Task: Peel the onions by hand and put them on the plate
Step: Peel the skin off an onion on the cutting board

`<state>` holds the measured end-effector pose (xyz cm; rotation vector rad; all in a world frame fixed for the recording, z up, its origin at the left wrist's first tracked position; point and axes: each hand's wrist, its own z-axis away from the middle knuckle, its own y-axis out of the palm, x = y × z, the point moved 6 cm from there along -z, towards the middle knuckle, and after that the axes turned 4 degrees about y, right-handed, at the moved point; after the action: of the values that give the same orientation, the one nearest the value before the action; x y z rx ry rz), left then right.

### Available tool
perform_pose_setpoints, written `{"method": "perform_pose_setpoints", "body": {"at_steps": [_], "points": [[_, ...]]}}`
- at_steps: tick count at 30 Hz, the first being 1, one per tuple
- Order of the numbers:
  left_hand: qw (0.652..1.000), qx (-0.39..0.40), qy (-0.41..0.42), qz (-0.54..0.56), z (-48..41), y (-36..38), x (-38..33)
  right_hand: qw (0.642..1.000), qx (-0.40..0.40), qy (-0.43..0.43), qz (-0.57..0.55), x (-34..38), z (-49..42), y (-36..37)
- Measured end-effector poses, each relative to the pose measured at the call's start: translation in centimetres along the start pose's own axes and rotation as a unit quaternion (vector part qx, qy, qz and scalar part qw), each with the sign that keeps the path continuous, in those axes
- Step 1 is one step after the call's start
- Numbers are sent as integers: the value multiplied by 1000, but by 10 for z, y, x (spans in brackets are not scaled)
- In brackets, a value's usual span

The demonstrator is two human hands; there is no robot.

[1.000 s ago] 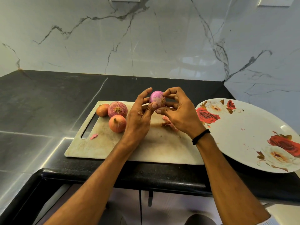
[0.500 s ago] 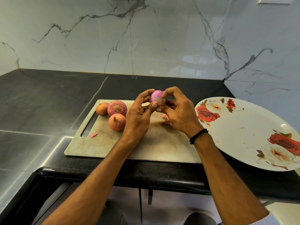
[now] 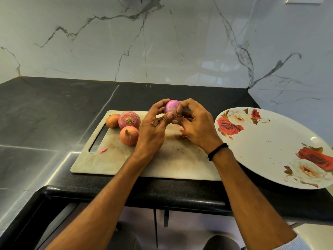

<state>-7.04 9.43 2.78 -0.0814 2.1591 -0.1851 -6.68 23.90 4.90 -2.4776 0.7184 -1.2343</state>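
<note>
Both hands are up over the cutting board (image 3: 180, 165), and between them is a small purple onion (image 3: 172, 107), lifted clear of the board, its smooth glossy skin showing. The left hand (image 3: 153, 127) cups it from the left, fingers (image 3: 160, 103) curled over the top and the thumb pressed against its lower face. The right hand (image 3: 196, 127), a black band (image 3: 217, 151) on its wrist, closes in from the other side, fingertips (image 3: 185, 103) curled onto the onion's right edge, pinching at the skin there. On the far left of the board three unpeeled onions sit bunched together: a little brown one (image 3: 112, 120), a bigger reddish one (image 3: 129, 120) root-end up just beside it, and an orange one (image 3: 129, 135) in front, touching the reddish one. A pink scrap of peel (image 3: 103, 149) lies near the board's handle slot, and more bits of skin (image 3: 182, 136) lie under the right hand. To the right, the big rose-patterned plate (image 3: 270, 141) rests on the dark table (image 3: 54, 109) just beside the board, with no onion on it, only a few specks.
</note>
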Motion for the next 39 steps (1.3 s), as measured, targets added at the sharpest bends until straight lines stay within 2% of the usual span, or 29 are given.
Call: {"method": "perform_pose_setpoints", "body": {"at_steps": [6,16,21,39], "points": [[1000,3,2,10,1,0,-3,999,5,23,-21,0,-2,0],[1000,-2,0,11,0,-1,-2,1000,-7,-21,20,0,1,1],[1000,2,3,8,0,0,-2,1000,8,7,-6,1,-1,0],[999,3,-29,39,2,0,-2,1000,-2,-9,7,2,0,0]]}}
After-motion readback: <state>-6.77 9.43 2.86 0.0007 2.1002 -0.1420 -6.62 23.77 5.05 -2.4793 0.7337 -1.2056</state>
